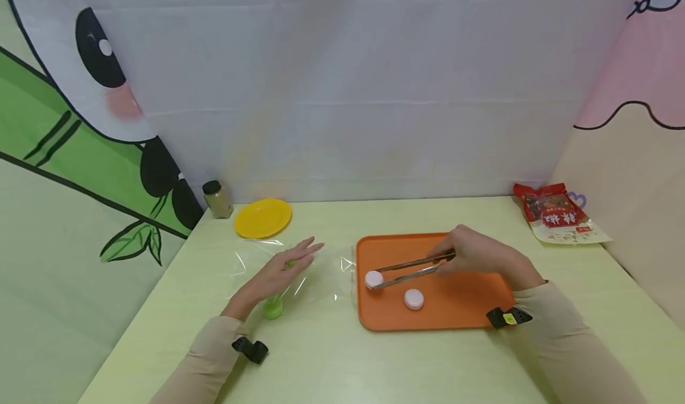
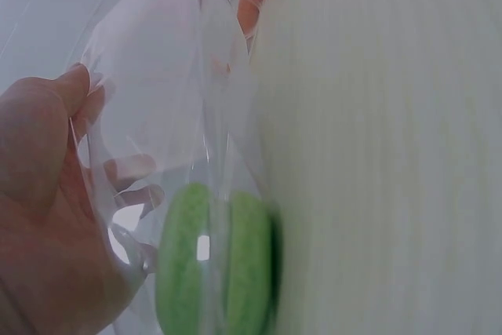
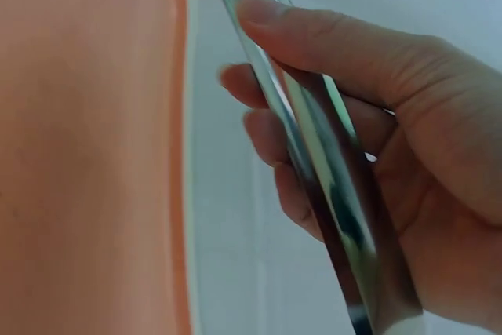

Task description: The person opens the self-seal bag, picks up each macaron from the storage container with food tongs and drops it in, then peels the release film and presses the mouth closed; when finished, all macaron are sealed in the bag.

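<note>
My right hand [image 1: 476, 252] grips metal tongs [image 3: 314, 139] over the orange tray [image 1: 455, 315]. At the tray's left end the tongs' tips lie on either side of a pale pink macaron [image 1: 373, 279]. A second pale macaron [image 1: 414, 299] lies nearby on the tray. My left hand [image 1: 278, 273] is at a clear plastic bag [image 2: 149, 107], thumb and fingertips pinching its film, which stands raised in the left wrist view. Behind the film in that view is a green macaron [image 2: 179, 264], on edge close to the table. Another bit of green shows beneath the left hand in the head view.
A yellow plate [image 1: 263, 218] sits behind the bag, with a black-lidded jar [image 1: 217, 199] at the back left corner. Toward the back right lies a red and cream food packet [image 1: 559, 213]. A printed cloth [image 1: 374, 94] hangs along the table's back edge.
</note>
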Motion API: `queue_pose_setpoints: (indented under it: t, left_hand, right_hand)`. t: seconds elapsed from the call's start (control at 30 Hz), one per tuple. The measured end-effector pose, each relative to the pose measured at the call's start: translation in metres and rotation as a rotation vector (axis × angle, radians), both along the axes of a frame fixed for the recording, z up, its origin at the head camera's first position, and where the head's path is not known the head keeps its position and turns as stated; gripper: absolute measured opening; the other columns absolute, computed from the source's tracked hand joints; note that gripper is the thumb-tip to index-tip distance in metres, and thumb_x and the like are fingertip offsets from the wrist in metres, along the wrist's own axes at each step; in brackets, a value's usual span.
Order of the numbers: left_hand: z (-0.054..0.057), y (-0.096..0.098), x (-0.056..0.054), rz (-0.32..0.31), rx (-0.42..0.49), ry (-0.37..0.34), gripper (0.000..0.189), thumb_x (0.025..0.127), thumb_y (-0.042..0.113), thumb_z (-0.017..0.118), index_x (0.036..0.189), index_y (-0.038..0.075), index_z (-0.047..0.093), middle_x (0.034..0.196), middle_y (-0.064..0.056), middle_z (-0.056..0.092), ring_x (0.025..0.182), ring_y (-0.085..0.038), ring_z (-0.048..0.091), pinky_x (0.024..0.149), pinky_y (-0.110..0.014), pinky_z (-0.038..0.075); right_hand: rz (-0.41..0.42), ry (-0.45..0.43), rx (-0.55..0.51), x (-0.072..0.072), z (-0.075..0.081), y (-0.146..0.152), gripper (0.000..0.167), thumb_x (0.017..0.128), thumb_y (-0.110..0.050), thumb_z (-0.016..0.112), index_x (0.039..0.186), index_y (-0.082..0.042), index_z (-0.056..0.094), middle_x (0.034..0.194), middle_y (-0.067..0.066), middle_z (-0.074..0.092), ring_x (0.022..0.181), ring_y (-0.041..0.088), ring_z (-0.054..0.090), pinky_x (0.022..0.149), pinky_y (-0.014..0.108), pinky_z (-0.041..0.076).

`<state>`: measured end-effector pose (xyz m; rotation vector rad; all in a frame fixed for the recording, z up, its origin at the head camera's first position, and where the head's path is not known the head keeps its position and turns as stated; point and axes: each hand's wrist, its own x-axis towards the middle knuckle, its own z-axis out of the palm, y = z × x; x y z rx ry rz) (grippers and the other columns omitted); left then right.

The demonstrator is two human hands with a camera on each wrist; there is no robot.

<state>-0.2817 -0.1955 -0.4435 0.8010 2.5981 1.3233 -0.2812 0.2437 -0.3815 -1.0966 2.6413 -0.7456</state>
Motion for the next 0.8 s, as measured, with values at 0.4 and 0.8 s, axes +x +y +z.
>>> queue_pose_setpoints:
  t: [0.4,0.8]
  left_hand:
    - [0.010,0.006,0.007,0.008,0.000,-0.014,0.042,0.108,0.022,0.046,0.149,0.013,0.049,0.162,-0.014,0.023,0.150,-0.038,0.016,0.117,-0.060,0.018]
    - [-0.001,0.001,0.000,-0.009,0.027,0.007,0.043,0.107,0.031,0.048,0.148,0.018,0.052,0.162,-0.011,0.027,0.151,-0.032,0.018,0.117,-0.060,0.016]
  right_hand:
    - [-0.041,-0.037,-0.050,-0.008,-0.009,-0.061,0.028,0.090,-0.018,0.076,0.116,-0.008,0.076,0.107,0.004,0.074,0.086,0.010,0.066,0.075,0.031,0.055]
    - [-0.073,0.013,0.000,-0.004,-0.011,-0.128,0.005,0.088,-0.013,0.077,0.086,-0.009,0.076,0.060,-0.010,0.048,0.055,0.007,0.034,0.053,0.024,0.029]
